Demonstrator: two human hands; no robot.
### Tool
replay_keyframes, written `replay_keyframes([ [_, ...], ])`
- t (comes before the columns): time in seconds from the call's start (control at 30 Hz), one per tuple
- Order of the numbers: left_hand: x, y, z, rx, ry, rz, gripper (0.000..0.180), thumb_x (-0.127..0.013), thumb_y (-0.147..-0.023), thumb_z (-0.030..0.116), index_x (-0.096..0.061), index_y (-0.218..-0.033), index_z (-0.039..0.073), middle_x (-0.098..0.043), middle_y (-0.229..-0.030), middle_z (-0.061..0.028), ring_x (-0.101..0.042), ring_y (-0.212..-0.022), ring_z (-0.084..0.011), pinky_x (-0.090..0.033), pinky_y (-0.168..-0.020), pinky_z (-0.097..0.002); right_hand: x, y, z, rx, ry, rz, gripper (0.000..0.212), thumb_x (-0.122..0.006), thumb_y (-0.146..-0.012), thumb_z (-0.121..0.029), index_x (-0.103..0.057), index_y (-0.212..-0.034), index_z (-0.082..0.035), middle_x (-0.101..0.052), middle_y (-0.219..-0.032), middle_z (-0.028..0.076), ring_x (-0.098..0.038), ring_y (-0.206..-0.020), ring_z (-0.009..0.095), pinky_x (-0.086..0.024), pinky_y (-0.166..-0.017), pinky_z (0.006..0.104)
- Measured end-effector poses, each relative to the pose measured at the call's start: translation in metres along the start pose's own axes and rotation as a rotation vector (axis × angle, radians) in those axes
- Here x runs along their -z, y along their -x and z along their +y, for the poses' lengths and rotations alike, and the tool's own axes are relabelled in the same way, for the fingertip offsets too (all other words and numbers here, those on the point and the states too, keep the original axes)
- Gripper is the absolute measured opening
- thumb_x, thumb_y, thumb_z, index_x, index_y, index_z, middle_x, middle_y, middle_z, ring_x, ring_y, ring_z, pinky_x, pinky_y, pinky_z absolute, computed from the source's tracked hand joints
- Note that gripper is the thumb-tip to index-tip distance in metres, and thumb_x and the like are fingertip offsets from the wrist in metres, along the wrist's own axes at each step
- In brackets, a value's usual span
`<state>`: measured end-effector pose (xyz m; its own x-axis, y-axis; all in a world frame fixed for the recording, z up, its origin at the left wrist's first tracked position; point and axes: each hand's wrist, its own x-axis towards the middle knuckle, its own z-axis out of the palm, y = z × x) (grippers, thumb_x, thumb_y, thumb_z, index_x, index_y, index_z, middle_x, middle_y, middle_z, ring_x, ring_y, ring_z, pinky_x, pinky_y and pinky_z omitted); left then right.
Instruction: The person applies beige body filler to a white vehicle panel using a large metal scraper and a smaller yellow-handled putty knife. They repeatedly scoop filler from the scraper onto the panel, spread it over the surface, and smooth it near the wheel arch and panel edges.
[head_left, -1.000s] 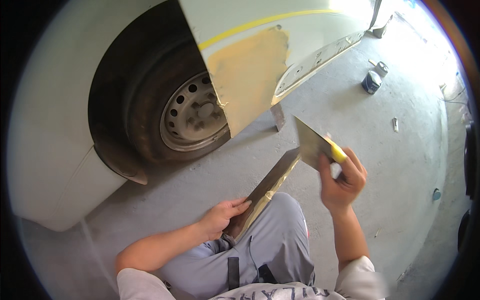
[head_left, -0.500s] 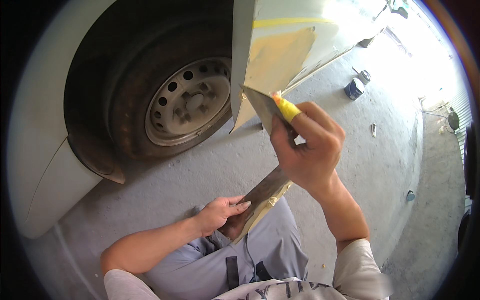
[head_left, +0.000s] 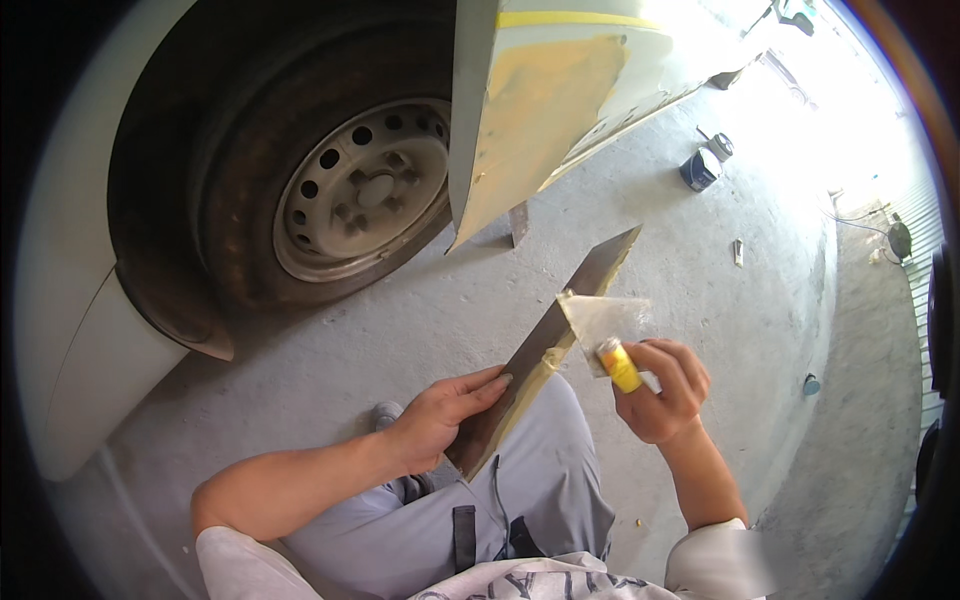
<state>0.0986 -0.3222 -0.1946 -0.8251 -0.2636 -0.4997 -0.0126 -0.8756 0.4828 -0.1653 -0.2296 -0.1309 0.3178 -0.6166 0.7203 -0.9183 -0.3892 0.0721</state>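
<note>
My left hand point(head_left: 440, 420) grips the near end of a long flat board point(head_left: 530, 365), its thumb on the dark brown face. Cream-coloured filler crusts the board's right edge, with a lump about midway along. In my right hand point(head_left: 665, 390) is a putty knife point(head_left: 605, 322) with a wide metal blade and a yellow-wrapped handle. One corner of its blade meets or nearly meets the board, with a dab of filler there. Ahead, the white car panel point(head_left: 545, 110) carries a broad tan patch of filler below a strip of yellow tape point(head_left: 575, 19).
A wheel point(head_left: 365, 190) sits in the dark arch left of the panel. The white bumper point(head_left: 90, 380) curves down at far left. On the grey concrete floor point(head_left: 330, 380) stand a dark can point(head_left: 702, 170) and a small tube point(head_left: 738, 252). A cable reel or dark round object point(head_left: 899, 240) is by the right wall.
My right hand has brought the putty knife down and away from the panel's lower corner to the board. The left hand still holds the board, now seen in full length.
</note>
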Motion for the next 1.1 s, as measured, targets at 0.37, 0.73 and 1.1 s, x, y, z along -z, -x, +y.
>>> replay_keyframes([
  [0.37,-0.002,-0.034,-0.014,-0.007,-0.085,-0.013,0.046,-0.058,-0.107,0.03,-0.055,-0.143,0.002,-0.068,-0.123,-0.0001,-0.059,-0.108,-0.0056,-0.047,-0.096,-0.0216,0.044,-0.011,0.024,-0.275,0.035,-0.056,0.02,-0.067,-0.064,0.008,-0.067,-0.081,-0.002,-0.066,-0.116,0.019,-0.072,-0.077,0.024,-0.058,-0.064,0.0339],
  [0.73,-0.007,-0.053,-0.017,0.08,-0.324,-0.169,0.057,-0.062,-0.104,0.038,-0.053,-0.145,0.0,-0.064,-0.13,-0.007,-0.059,-0.115,-0.0125,-0.046,-0.101,-0.029,0.0,-0.225,-0.012,0.33,0.448,-0.656,0.013,-0.074,-0.065,-0.007,-0.066,-0.074,-0.005,-0.055,-0.144,0.012,-0.062,-0.051,0.015,-0.048,-0.047,0.0309],
  [1.1,0.009,-0.046,-0.026,0.091,-0.312,-0.118,0.06,-0.061,-0.104,0.036,-0.047,-0.149,-0.002,-0.061,-0.138,-0.0069,-0.055,-0.123,-0.0133,-0.041,-0.106,-0.0266,-0.074,-0.166,-0.039,0.207,0.23,-0.953,0.02,-0.071,-0.07,-0.015,-0.073,-0.087,-0.003,-0.058,-0.139,0.017,-0.07,-0.06,0.024,-0.054,-0.055,0.0356],
])
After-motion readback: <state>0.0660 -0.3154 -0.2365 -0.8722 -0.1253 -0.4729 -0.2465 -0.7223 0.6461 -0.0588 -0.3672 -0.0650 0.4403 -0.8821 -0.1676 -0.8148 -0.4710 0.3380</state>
